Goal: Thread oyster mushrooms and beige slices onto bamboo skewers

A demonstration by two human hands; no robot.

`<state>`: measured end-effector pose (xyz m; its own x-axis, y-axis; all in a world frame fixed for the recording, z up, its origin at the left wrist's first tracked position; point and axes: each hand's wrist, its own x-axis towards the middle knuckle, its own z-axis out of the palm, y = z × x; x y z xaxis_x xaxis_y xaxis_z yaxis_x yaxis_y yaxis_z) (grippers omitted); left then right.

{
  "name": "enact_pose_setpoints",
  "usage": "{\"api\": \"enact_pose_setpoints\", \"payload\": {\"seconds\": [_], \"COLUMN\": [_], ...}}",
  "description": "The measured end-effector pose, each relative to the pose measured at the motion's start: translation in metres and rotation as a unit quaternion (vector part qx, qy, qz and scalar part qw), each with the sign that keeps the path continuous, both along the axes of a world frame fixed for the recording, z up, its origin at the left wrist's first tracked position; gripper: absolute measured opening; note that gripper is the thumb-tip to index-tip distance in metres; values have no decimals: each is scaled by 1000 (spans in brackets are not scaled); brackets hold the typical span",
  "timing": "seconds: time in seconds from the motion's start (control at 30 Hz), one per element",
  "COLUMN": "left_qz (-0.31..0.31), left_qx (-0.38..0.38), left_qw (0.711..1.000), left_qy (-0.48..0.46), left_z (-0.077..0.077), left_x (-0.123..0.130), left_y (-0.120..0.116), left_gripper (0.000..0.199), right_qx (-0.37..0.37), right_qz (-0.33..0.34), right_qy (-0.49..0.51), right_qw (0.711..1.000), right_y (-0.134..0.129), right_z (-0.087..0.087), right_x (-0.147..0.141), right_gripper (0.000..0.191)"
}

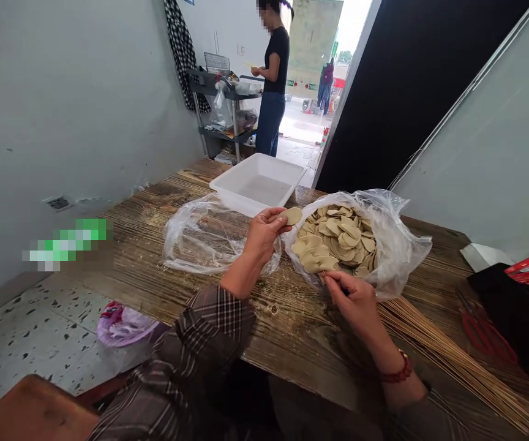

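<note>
My left hand (263,234) pinches one flat, oval beige slice (291,215) at the left edge of an open clear plastic bag (395,245). Many similar beige slices (338,233) fill that bag. My right hand (351,300) is closed on the end of a thin stick at the bag's front edge; several slices (314,254) bunch together just beyond its fingertips. Most of the stick is hidden. A bundle of long thin sticks (461,361) lies on the wooden table to the right of my right hand.
Behind my left hand stands a white plastic tray (258,184), with a crumpled clear bag (195,236) to its front left. Red-handled scissors (485,331) lie at the right. A person (274,79) stands beyond the table beside a shelf cart (228,92). A purple basin (124,324) sits below left.
</note>
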<state>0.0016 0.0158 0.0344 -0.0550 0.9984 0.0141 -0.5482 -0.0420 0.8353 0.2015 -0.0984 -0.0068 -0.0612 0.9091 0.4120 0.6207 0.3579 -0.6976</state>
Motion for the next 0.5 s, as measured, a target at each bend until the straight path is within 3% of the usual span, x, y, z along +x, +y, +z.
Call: {"api": "enact_pose_setpoints", "payload": {"seconds": [0.5], "left_qz": [-3], "left_qx": [21], "left_qw": [1000], "left_qy": [6], "left_z": [-1], "left_x": [0], "left_y": [-2], "left_gripper": [30], "right_qx": [8], "right_qz": [2], "right_qy": [13], "right_qw": [1000], "right_y": [0], "right_z": [0], "right_x": [0], "right_gripper": [28]}}
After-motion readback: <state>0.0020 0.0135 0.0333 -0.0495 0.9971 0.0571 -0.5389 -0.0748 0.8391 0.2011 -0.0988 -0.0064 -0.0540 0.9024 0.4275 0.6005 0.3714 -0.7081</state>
